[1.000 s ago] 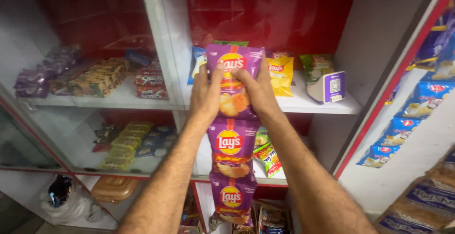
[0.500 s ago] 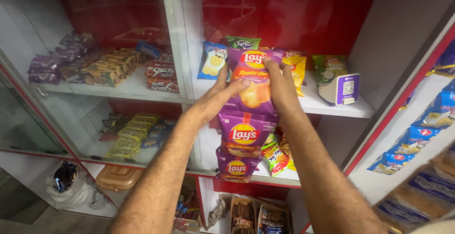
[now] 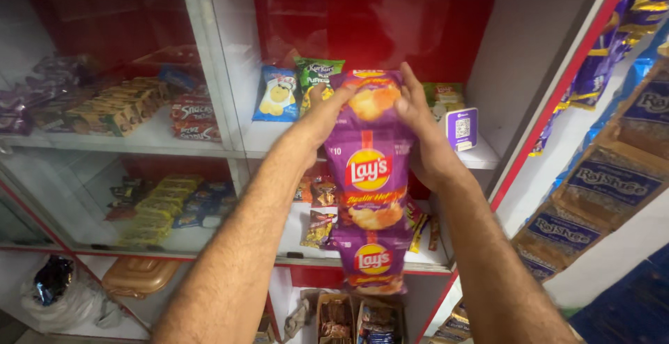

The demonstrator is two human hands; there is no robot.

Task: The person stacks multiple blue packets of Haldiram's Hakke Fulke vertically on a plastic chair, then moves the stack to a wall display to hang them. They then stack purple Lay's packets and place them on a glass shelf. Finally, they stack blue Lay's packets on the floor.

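A hanging strip of purple chip packets [image 3: 369, 177] dangles in front of a white shelf unit with a red back wall. Both hands grip the top packet of the strip. My left hand [image 3: 325, 111] pinches its upper left edge, and my right hand [image 3: 418, 118] holds its upper right side. Two more purple packets of the strip hang below, the lowest near the bottom shelf. Behind the strip, on the upper shelf [image 3: 481, 157], stand a blue chip packet [image 3: 276, 93] and a green snack packet [image 3: 315, 76].
Biscuit packs [image 3: 111, 111] sit on the left upper shelf behind glass, yellow packs [image 3: 157, 205] below them. A small white and purple stand [image 3: 461, 128] sits at the right of the shelf. Blue and brown snack strips [image 3: 599, 177] hang on the right. Boxes [image 3: 355, 319] stand at the bottom.
The view has come closer and shifted. My hands have brought the strip's top packet up against the upper shelf, and the strip now hangs further right and lower in view.
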